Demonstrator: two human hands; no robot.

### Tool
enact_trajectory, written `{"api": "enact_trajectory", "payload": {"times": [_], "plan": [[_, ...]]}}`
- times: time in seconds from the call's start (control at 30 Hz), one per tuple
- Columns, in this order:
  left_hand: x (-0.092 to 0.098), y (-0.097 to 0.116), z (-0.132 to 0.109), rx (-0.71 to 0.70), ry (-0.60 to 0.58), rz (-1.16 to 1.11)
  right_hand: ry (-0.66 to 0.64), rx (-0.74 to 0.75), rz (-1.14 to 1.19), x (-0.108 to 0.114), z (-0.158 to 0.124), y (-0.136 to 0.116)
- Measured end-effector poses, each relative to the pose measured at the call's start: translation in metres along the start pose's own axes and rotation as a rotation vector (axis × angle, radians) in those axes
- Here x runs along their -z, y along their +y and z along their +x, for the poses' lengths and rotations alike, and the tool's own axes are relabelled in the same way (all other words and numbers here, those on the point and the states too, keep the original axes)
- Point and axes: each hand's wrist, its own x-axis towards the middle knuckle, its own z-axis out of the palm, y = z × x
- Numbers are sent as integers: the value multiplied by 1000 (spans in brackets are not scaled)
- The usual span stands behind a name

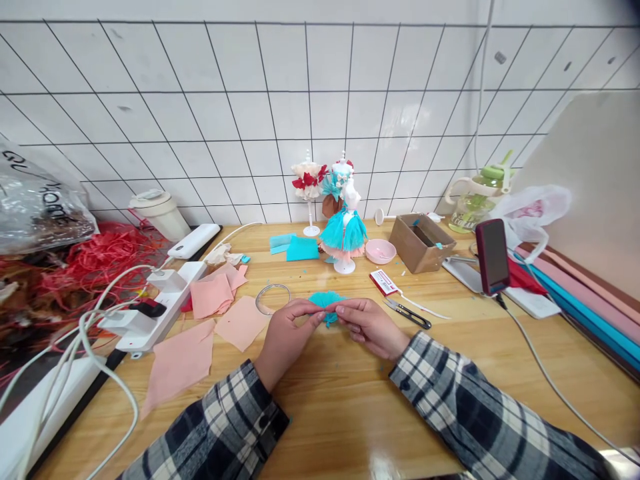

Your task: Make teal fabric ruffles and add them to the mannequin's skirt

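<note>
My left hand and my right hand meet fingertip to fingertip above the table, both closed in a pinch. Whatever is between the fingertips is too small and covered to name. Just behind them shows a turquoise gathered piece of fabric; I cannot tell whether it is held or lies on the table. Beyond stands a small white dress form in a turquoise and pink skirt. A metal ring lies by my left hand. Thread snips and a red-and-white packet lie near my right hand.
Pink fabric squares and a power strip with cables lie left. Turquoise fabric, a pink bowl and a cardboard box stand behind. On the right are a propped phone and fabric rolls.
</note>
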Motion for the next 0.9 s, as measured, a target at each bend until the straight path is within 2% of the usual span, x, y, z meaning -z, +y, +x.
{"api": "enact_trajectory", "payload": {"times": [0.13, 0.27, 0.33, 0.5, 0.57, 0.67, 0.73, 0.83, 0.9], "plan": [[-1, -3, 1, 45, 9, -36, 74, 176, -274, -5, 2, 6], [0, -6, 1, 30, -29, -90, 148, 586, -744, -6, 2, 9], [2, -6, 0, 1, -90, -141, 173, 719, -902, -4, 0, 9], [4, 2, -2, 23, -259, -193, 264, 795, -992, 1, -2, 3], [4, 5, -3, 50, -263, -151, 306, 782, -941, 3, -1, -1], [4, 5, -1, 107, -189, -113, 357, 734, -851, 8, 2, -6], [6, 3, 1, 166, -118, -105, 261, 745, -908, 11, 3, -9], [9, -2, 4, 206, -41, -122, 1, 786, -1142, 18, 4, -9], [10, -3, 5, 194, -5, -142, -73, 776, -1296, 21, 6, -4]]}}
